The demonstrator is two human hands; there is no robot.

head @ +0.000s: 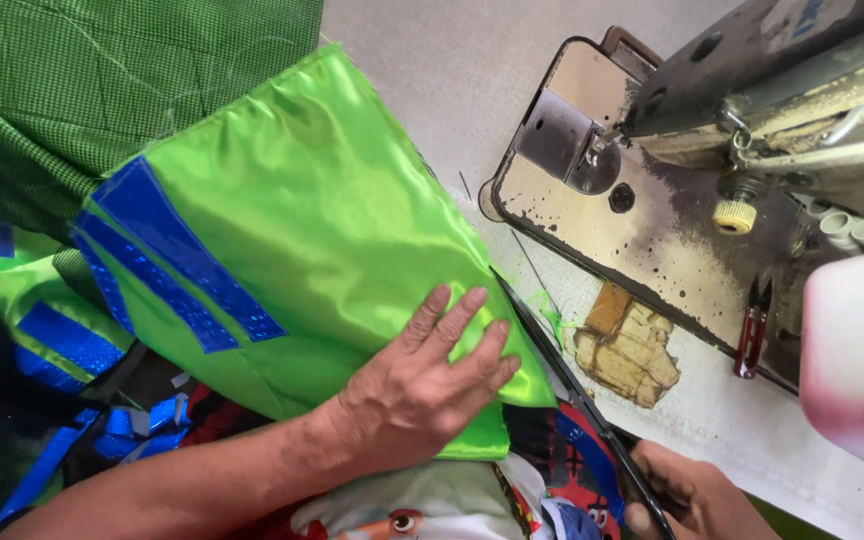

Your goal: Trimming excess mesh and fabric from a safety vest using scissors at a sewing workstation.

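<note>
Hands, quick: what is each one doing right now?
Left hand: open, pressed flat on the green satin fabric.
Right hand: closed around the handles of the black scissors at the fabric's edge.

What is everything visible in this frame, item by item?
satin fabric piece: one, bright green with blue shiny stripes, centre of table
checked cloth: one, dark green, top left
scissors: one, dark blades, along the satin's right edge
sewing machine: one, worn metal, top right
thread snips: one, red, on the machine bed
brown tape patch: one, on the table below the machine
printed cloth pile: mixed colours, bottom edge
table: one, grey-white
left hand: flat, pressing the satin
right hand: gripping the scissors' handles, bottom right
</note>
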